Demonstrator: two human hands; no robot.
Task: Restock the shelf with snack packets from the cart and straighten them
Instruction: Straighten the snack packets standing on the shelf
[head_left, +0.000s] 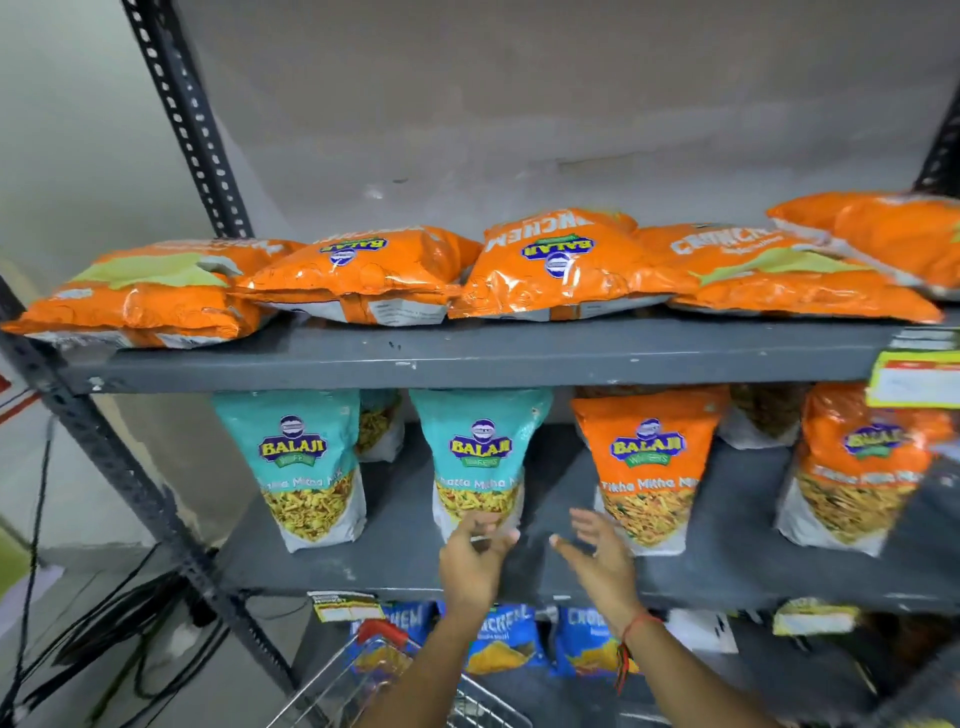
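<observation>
My left hand (475, 564) and my right hand (597, 558) hover empty, fingers spread, in front of the middle shelf (395, 551). The left one is just below a teal snack packet (480, 457) standing upright; another teal packet (301, 467) stands further left. Beside my right hand stands an orange packet (649, 467), with one more orange packet (857, 467) to its right. Several orange packets (561, 270) lie flat on the top shelf (467, 358). The wire cart (374, 680) with a red handle is at the bottom, under my arms.
Blue packets (498, 639) stand on the lower shelf. Price labels (914, 382) hang on the shelf edges. A slotted grey upright (192, 119) frames the rack's left side. Black cables (104, 639) lie on the floor at left.
</observation>
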